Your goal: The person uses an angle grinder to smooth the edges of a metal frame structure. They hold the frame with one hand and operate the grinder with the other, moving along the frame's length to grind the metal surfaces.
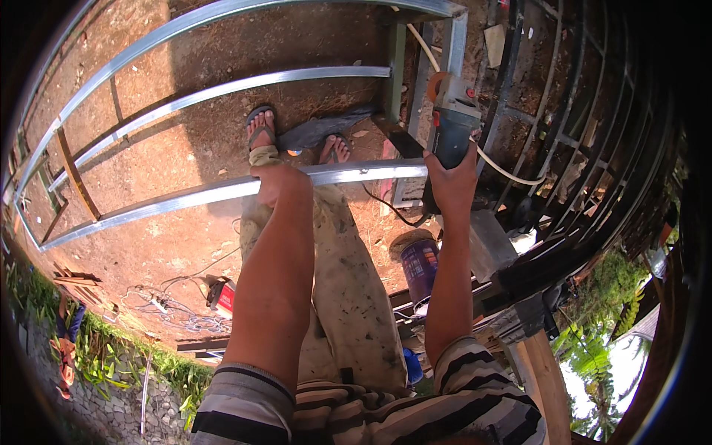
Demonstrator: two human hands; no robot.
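My left hand [279, 182] is closed round the near tube [348, 172] of a silvery metal frame, with the fingers partly hidden behind it. My right hand [454, 178] is wrapped about the dark body of an angle grinder [455, 127]. The grinder points away from me, and its reddish-brown disc [437, 87] shows at the far left of its head. Beyond the near tube runs a middle tube [297, 75], ending at a greenish upright piece [394, 81]. The end of the near tube lies close to my right hand.
Dark metal grating [549, 104] stands at the right. A pale cable [512, 172] curves beside the grinder. A purple bucket [420, 268] stands below my right hand. Coiled wires [174, 308] and a red-and-black machine [222, 297] lie on the ground at the lower left. My sandalled feet stand beyond the near tube.
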